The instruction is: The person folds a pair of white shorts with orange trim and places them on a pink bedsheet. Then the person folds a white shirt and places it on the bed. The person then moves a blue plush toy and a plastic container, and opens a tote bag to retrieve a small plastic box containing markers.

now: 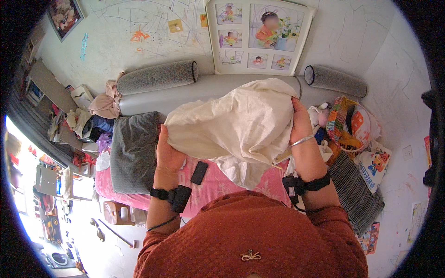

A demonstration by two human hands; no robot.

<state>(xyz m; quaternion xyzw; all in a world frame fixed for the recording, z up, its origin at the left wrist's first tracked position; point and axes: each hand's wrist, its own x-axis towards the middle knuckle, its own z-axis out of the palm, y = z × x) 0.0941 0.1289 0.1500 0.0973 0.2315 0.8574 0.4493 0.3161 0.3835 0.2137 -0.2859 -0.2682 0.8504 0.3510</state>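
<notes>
A large cream-coloured cloth (236, 118) is held up in front of me, bunched and rounded, above a sofa or daybed. My left hand (169, 150) grips its left edge, thumb up and most fingers hidden. At the right edge my right hand (300, 123) is closed on the cloth, its fingers partly behind the fabric. A loose fold hangs from the middle over a pink patterned cover (204, 197). Below the cloth, near my left wrist, a black phone (199, 173) lies on that cover.
A dark grey cushion (134, 153) lies at left. Grey bolsters (157, 77) rest along the back. On the right are a colourful woven basket (337, 121), a printed bag (374, 163) and a striped dark cushion (354, 192). A framed photo panel (255, 62) leans on the wall.
</notes>
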